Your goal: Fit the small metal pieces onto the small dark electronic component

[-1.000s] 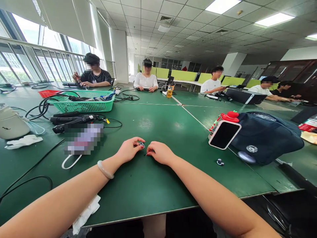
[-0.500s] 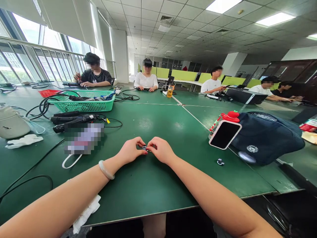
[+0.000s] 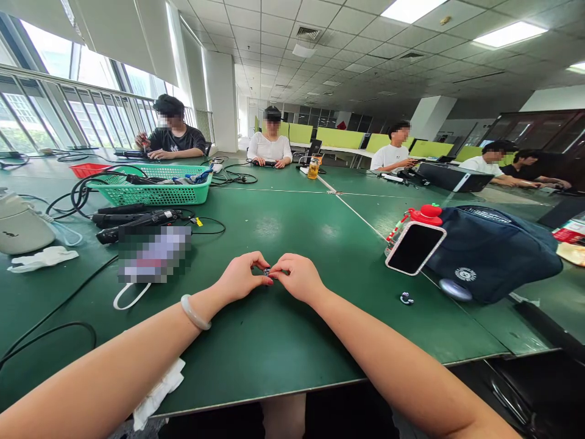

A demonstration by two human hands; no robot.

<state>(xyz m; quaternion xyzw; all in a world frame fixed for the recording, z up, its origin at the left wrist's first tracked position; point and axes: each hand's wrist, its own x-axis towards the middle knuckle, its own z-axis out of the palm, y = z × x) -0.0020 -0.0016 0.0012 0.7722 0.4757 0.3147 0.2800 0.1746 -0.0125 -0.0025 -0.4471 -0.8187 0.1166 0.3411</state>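
Observation:
On the green table (image 3: 283, 347) in front of me, my left hand (image 3: 241, 276) and my right hand (image 3: 298, 277) meet fingertip to fingertip. Both pinch a tiny dark part (image 3: 266, 272) held between them just above the tabletop. The part is too small to name. A pale bangle (image 3: 194, 312) sits on my left wrist. Both forearms rest low over the table's near edge.
A phone (image 3: 414, 247) leans on a red-capped bottle (image 3: 423, 215) beside a dark blue bag (image 3: 491, 251) at right. A green basket (image 3: 153, 186), black cables and tools (image 3: 132, 219) lie at left. White tissue (image 3: 158, 393) hangs at the near edge. Several people sit at the far side.
My right hand has moved left to join my left hand, and both now pinch the small part that the left hand held alone a second ago.

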